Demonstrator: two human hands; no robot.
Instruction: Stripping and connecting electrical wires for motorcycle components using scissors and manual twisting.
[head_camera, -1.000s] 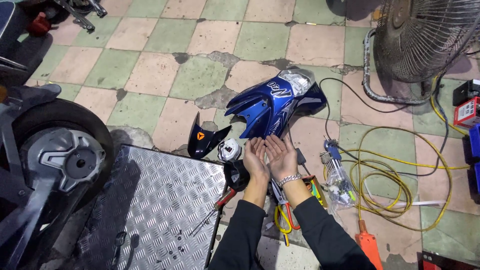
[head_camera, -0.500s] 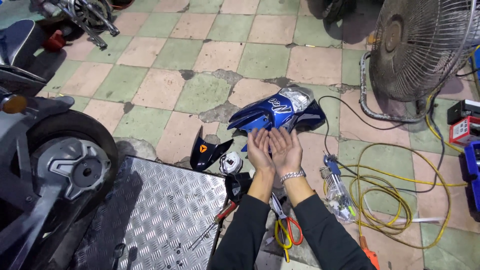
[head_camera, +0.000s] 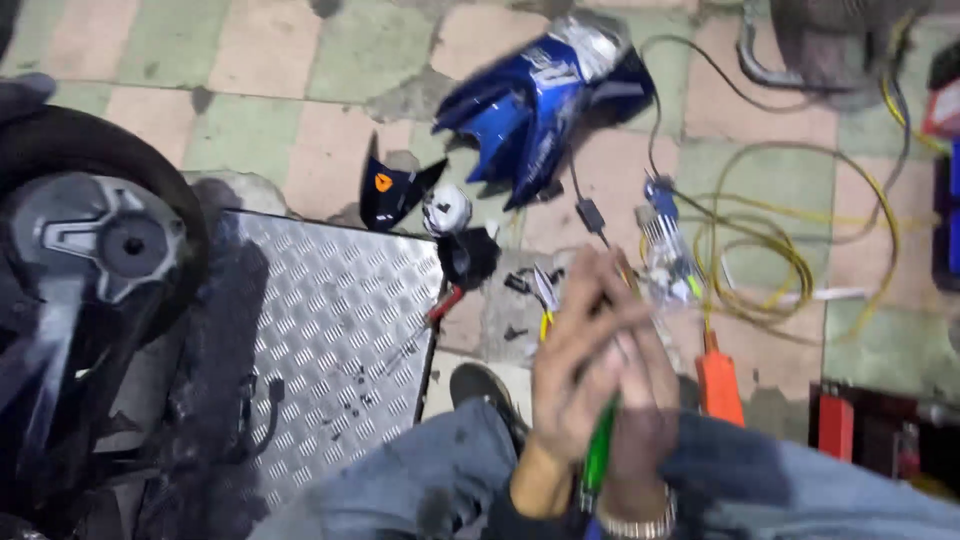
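My left hand (head_camera: 575, 365) and my right hand (head_camera: 648, 400) are pressed together palm to palm above my knees. A green-handled tool (head_camera: 600, 452) sticks down from between them, gripped by both; its tip is hidden and the picture is blurred. A metal bracelet (head_camera: 632, 526) sits on my right wrist. Small black parts and a yellow-handled tool (head_camera: 545, 300) lie on the floor just beyond my fingers.
A blue motorcycle fairing (head_camera: 545, 100) lies farther off, with a small black panel (head_camera: 390, 190) to its left. A wheel (head_camera: 100, 240) stands at left beside a ribbed metal plate (head_camera: 330, 320). Yellow cable (head_camera: 760, 250), an orange tool (head_camera: 718, 385) and a red-handled screwdriver (head_camera: 445, 305) lie around.
My hands have pulled back from the blue fairing toward my knees and now clasp a green-handled tool. The view has tipped down and closer to the floor.
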